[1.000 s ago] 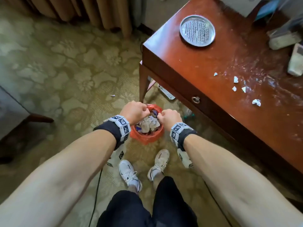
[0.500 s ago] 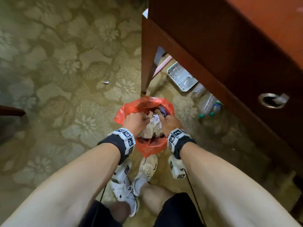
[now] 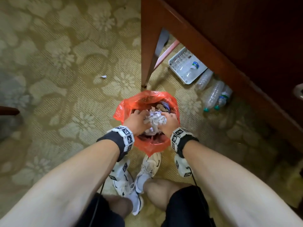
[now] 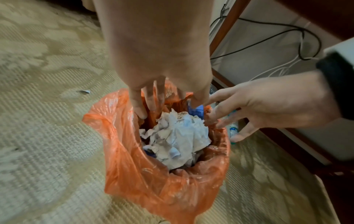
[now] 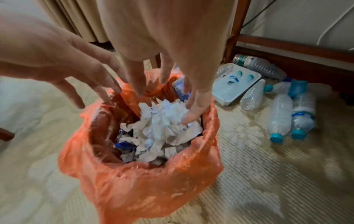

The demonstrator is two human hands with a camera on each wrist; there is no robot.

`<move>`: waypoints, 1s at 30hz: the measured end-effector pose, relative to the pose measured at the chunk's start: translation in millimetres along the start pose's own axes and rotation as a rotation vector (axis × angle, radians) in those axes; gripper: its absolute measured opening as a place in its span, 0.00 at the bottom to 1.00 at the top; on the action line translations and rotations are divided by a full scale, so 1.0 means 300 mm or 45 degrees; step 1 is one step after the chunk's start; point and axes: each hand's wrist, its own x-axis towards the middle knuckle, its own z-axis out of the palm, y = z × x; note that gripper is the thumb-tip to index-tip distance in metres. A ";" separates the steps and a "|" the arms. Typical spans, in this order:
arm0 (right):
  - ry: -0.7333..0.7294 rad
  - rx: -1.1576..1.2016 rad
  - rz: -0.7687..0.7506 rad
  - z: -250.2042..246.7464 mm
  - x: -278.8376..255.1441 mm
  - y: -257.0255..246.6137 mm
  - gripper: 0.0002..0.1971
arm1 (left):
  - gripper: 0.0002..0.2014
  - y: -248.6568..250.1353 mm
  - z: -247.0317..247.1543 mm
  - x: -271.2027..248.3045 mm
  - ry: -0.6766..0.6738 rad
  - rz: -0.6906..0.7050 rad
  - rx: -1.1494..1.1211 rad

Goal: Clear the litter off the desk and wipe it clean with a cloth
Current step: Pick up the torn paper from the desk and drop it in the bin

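Note:
An orange-bagged waste bin (image 3: pixel 148 145) stands on the carpet by the desk leg, in front of my feet. A wad of crumpled white paper (image 3: pixel 155 119) lies on top of the rubbish inside it. My left hand (image 3: pixel 136 119) and right hand (image 3: pixel 170 121) hang over the bin mouth, one on each side of the wad. In the left wrist view the left hand (image 4: pixel 153 100) points straight fingers down at the bag (image 4: pixel 153 181). In the right wrist view the right hand (image 5: pixel 172 84) is spread, its thumb touching the paper (image 5: pixel 162 128). Neither hand holds anything.
The wooden desk leg (image 3: pixel 147 63) rises just behind the bin; the desk's front rail (image 3: pixel 246 54) overhangs at the right. Under the desk lie a white tray (image 3: pixel 177 62) and several plastic bottles (image 3: pixel 214 94). A paper scrap (image 3: pixel 103 77) lies on the carpet to the left.
Both fists were clenched on the paper wad above the bin; they have sunk to the bin mouth and opened, leaving the paper inside. The head has tipped down, so the desktop has left the view.

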 end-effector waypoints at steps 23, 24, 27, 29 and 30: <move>0.542 -0.107 -0.080 -0.839 -1.202 -0.271 0.20 | 0.22 0.736 -0.737 -1.018 0.355 0.480 0.403; 0.566 -0.098 -0.074 -0.877 -1.222 -0.251 0.20 | 0.22 0.779 -0.749 -1.025 0.361 0.506 0.429; 0.634 -0.073 -0.056 -0.982 -1.265 -0.177 0.20 | 0.23 0.911 -0.761 -1.034 0.360 0.576 0.493; 0.689 -0.041 -0.036 -1.049 -1.281 -0.114 0.20 | 0.22 1.008 -0.753 -1.027 0.360 0.627 0.529; 0.709 -0.021 -0.022 -1.081 -1.286 -0.079 0.20 | 0.23 1.057 -0.743 -1.020 0.354 0.655 0.549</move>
